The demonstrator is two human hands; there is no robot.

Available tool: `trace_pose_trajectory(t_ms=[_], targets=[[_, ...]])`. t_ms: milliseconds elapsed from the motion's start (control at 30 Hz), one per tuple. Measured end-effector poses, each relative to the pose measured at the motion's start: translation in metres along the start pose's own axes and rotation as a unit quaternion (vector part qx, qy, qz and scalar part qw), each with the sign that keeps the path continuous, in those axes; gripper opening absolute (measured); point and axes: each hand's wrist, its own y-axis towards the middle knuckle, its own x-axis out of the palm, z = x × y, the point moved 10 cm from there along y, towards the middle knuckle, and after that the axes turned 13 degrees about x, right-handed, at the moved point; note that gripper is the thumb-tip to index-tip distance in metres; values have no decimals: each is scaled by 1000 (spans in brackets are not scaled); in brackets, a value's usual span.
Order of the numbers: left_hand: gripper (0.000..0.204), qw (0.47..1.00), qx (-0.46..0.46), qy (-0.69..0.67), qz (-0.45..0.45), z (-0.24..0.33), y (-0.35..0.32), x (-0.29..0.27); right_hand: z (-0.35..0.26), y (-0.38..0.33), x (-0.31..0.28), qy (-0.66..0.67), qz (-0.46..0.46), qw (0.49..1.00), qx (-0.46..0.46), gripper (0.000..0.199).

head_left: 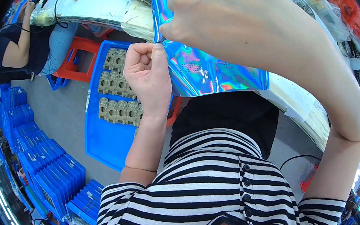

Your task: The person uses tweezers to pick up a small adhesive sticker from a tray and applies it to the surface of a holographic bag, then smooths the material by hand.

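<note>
A shiny blue holographic bag (203, 67) hangs in front of me, over the edge of the worktable. My left hand (148, 75) is closed in a pinch at the bag's left edge, thumb pointing up. Just above and to the right, my right hand (204, 14) is curled with its fingers closed on the same edge. The back of that hand and its forearm cover part of the bag, and its fingertips are mostly hidden. Whether anything lies inside the bag I cannot tell.
To the left, a blue tray (99, 146) holds rows of olive-patterned housings (115, 110) with round holes. Beyond it are a red stool (77, 57) and a seated person (21, 48). Stacked blue trays (59, 179) line the far left. Plastic bags (324, 11) lie on the worktable at right.
</note>
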Motion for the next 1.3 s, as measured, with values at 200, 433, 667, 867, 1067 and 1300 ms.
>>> trace_pose_trajectory(t_ms=[200, 433, 667, 867, 1067, 1300], targets=[[10, 1000, 1, 10, 2, 1, -2, -2, -1, 0, 3, 6, -2, 1000, -3, 13], [10, 1000, 13, 14, -9, 0, -3, -2, 3, -5, 3, 7, -5, 1000, 6, 13], [10, 1000, 17, 1, -9, 2, -6, 1, 5, -6, 5, 8, -6, 1000, 10, 13], [9, 999, 34, 29, -8, 2, -7, -2, 6, -11, 3, 3, -14, 1000, 13, 13], [9, 999, 35, 33, 4, 3, -8, -2, 7, -12, -2, -1, -41, 999, 14, 14], [9, 1000, 17, 9, 9, -2, -10, -3, 3, -15, -7, -4, -114, 993, 7, 14]])
